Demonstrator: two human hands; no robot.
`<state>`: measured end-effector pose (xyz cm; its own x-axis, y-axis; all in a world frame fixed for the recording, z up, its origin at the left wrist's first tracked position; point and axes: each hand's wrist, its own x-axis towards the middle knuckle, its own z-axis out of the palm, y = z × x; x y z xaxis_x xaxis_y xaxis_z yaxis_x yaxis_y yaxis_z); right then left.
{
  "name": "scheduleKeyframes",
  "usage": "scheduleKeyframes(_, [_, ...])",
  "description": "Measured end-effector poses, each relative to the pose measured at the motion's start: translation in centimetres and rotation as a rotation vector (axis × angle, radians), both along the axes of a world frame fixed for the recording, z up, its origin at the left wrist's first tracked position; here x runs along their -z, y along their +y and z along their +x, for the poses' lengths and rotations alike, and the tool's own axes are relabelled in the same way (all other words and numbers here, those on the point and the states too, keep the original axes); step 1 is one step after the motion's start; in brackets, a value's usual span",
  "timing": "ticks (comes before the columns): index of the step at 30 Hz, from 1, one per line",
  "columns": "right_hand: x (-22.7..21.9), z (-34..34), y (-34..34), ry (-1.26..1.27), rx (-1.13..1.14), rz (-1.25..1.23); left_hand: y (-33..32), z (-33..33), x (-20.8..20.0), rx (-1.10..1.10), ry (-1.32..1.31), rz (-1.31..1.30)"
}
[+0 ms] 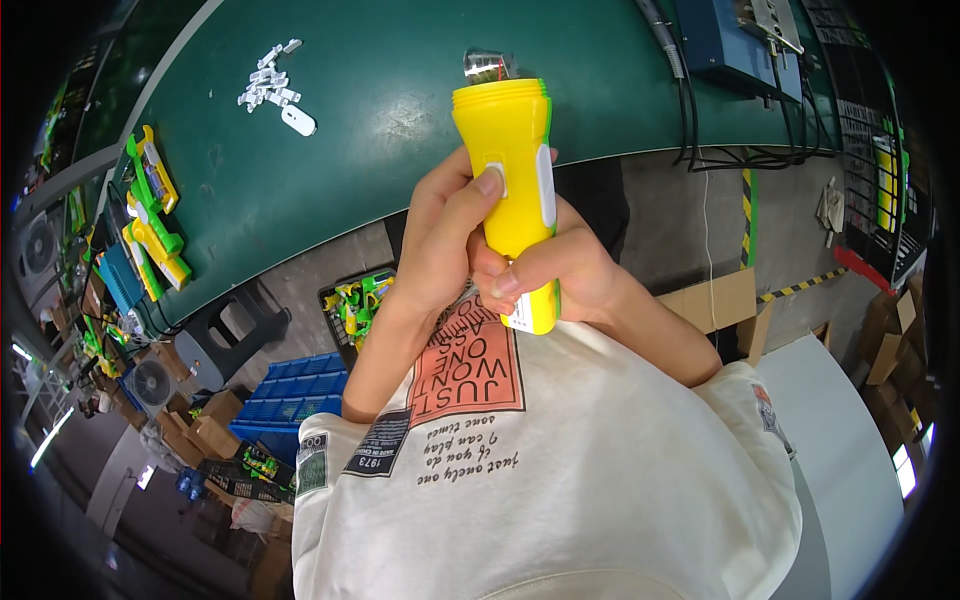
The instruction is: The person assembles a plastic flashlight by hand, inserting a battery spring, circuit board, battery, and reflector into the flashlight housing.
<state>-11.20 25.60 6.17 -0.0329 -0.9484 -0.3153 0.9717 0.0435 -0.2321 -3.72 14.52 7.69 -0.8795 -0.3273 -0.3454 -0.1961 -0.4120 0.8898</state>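
Between both hands I hold a yellow flashlight body (pixel 510 130) with a green back edge, upright in the view over the table's near edge. Its threaded mouth points away from me, and a clear cup-shaped part (pixel 487 66) with a bit of red in it shows beyond the rim. My left hand (pixel 440 225) closes on the upper handle, its thumb on the white switch (pixel 496 178). Lower down, my right hand (pixel 565 260) wraps the handle, its thumb across the front near a white label. A white strip (pixel 546 188) runs along the flashlight's right side.
Small white plastic parts (pixel 268 84) lie piled on the green table (pixel 360 120). Yellow-green toy pieces (pixel 155 220) sit at its left edge. A blue box (pixel 735 50) with black cables stands back right. Below are a stool (pixel 235 335), a blue crate (pixel 290 395) and a cardboard box (pixel 710 300).
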Motion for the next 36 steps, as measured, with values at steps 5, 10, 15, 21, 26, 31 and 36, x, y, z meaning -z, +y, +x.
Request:
scheduleKeyframes(5, [-0.2, 0.1, 0.2, 0.060, -0.016, 0.037, 0.2, 0.6, 0.7, -0.076, 0.030, 0.112])
scheduleKeyframes(10, [-0.3, 0.4, 0.3, 0.064, -0.031, 0.089, 0.2, 1.0, 0.7, -0.072, -0.003, 0.050])
scheduleKeyframes(15, [-0.6, 0.4, 0.3, 0.076, -0.021, 0.142, 0.4, 1.1, 0.9, -0.096, -0.033, 0.032])
scheduleKeyframes(21, [-0.1, 0.6, 0.5, 0.114, -0.046, 0.136, 0.6, 1.3, 0.9, -0.087, -0.022, 0.061])
scheduleKeyframes(26, [0.4, 1.2, 0.9, 0.023, -0.025, 0.153, 0.9, 1.6, 1.1, -0.065, -0.074, 0.070])
scheduleKeyframes(31, [0.1, 1.5, 1.3, -0.032, -0.010, 0.186, 1.4, 1.6, 1.8, -0.076, -0.123, 0.120])
scheduleKeyframes(36, [0.2, 1.5, 1.3, -0.026, -0.019, 0.175, 1.0, 1.8, 2.0, -0.032, -0.113, 0.138])
